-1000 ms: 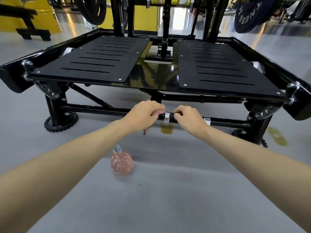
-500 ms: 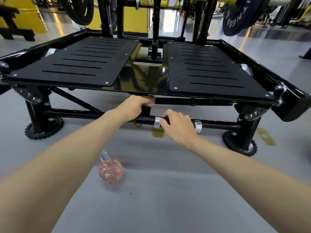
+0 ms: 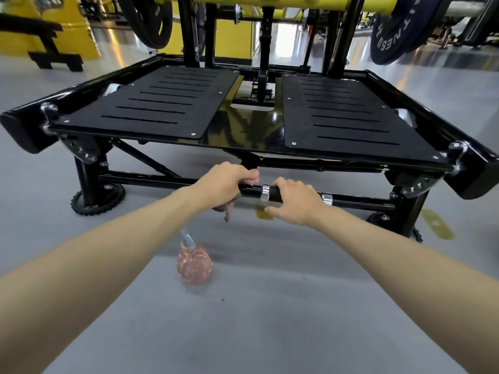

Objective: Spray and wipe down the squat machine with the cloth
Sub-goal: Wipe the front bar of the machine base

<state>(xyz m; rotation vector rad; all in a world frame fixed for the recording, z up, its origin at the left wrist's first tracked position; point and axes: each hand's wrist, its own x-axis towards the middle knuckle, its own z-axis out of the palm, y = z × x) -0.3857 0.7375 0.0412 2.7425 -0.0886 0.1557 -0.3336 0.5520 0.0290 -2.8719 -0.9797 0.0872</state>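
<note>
Here, left hand (image 3: 226, 184): mine, fingers curled tight round the cloth (image 3: 250, 181), clamping it onto the lower crossbar (image 3: 359, 198) of the squat machine (image 3: 253, 130).

Cloth: pink, bunched under my fingers, with a patterned tail hanging below the bar beside my wrist.

Right hand (image 3: 293, 202): mine, fingers hooked over the top of the same crossbar, thumb beneath, closed on the bar itself.

Near collar (image 3: 265, 192): chrome ring on the bar, between my two hands, just beside the right one.

Far collar (image 3: 327, 198): chrome, on the bar by my right wrist.

Spray bottle (image 3: 193, 265): round, clear pink, standing on the grey floor (image 3: 270, 319) under my left forearm, its top partly hidden by that arm, apart from the machine.

Squat machine: black frame with a glossy centre panel.

Left footplate (image 3: 162, 103) and right footplate (image 3: 343, 114): black, slotted, side by side above the crossbar.

Foot (image 3: 97, 198): toothed black disc under the left leg, resting on the floor.

Weight plate (image 3: 388, 31): dark, lettered, at the upper right rear.

Yellow beam (image 3: 270, 1): runs across the top.
</note>
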